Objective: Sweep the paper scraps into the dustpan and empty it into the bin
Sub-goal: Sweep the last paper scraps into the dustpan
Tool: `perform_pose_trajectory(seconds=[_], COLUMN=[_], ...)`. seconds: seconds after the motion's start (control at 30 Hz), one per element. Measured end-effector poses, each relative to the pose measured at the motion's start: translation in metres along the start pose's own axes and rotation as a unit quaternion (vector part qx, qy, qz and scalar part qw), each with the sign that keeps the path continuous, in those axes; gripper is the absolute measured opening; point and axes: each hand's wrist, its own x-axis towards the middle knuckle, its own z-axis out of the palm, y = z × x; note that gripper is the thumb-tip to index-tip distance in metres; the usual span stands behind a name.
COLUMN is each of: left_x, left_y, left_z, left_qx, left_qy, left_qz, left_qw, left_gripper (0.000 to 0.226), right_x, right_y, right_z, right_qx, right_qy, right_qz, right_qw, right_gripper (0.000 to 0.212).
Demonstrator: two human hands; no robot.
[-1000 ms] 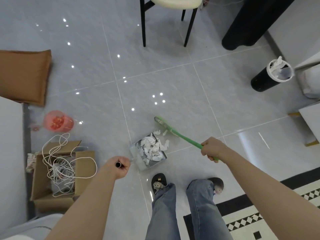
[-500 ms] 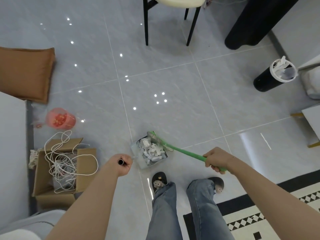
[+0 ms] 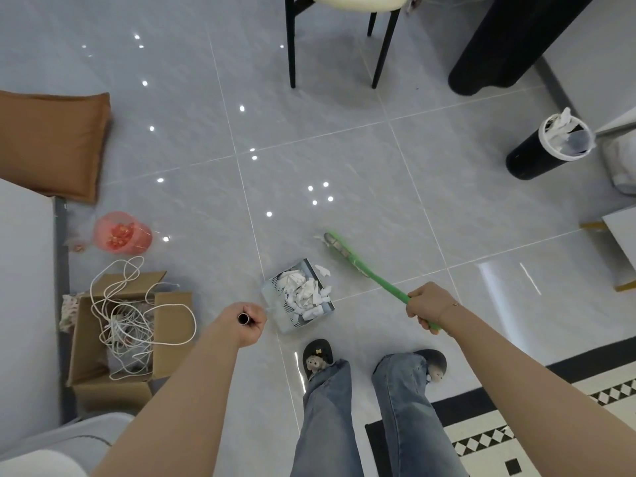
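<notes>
A translucent dustpan [image 3: 272, 306] rests on the grey floor in front of my feet, piled with white paper scraps [image 3: 304, 294]. My left hand [image 3: 246, 323] is closed on the top of its upright handle. My right hand [image 3: 428, 304] grips a green brush [image 3: 364, 268]. The brush head lies on the floor beyond and to the right of the pan, apart from it. A couple of loose scraps [image 3: 323, 270] lie at the pan's far right edge. The black bin [image 3: 547, 148] with a white liner stands far right.
A cardboard box [image 3: 117, 339] full of white cord sits at my left, with a pink bag [image 3: 120, 234] beyond it. A brown cushion [image 3: 51, 142] lies far left. Chair legs [image 3: 378, 46] stand ahead. A black-and-white patterned mat [image 3: 516, 435] lies at lower right.
The brush head, which lay over the pan's scraps half a second ago, has swung out to the floor beyond and right of the pan. The dustpan and left hand have stayed put.
</notes>
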Motion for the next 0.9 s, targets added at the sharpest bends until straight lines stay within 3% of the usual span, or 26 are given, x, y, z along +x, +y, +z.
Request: perform_pose_trajectory(seconds=[0.2,0.4,0.7,0.9], left_x=[0.000,-0.002,-0.002,-0.001], left_y=[0.005,0.006,0.005,0.006], left_z=[-0.003,0.000,0.001,0.001], left_qx=[-0.008,-0.021,-0.010,-0.023], left_qy=[0.003,0.002,0.011,-0.001], left_qz=[0.002,0.001,0.006,0.002], left_qw=[1.000,1.000,1.000,1.000], left_gripper=[0.029,0.028,0.028,0.029], right_x=[-0.005,-0.004,-0.001,-0.010], right_y=[0.000,0.014,0.014,0.015], right_z=[-0.005,-0.016,-0.028,0.000], right_qx=[-0.089,-0.087,-0.099,-0.138], right_qy=[0.006,0.019,0.009,0.077], right_qz=[0.019,0.013,0.024,-0.003], right_qw=[0.996,0.996,0.995,0.987], right_gripper=[0.029,0.040,0.035,0.038])
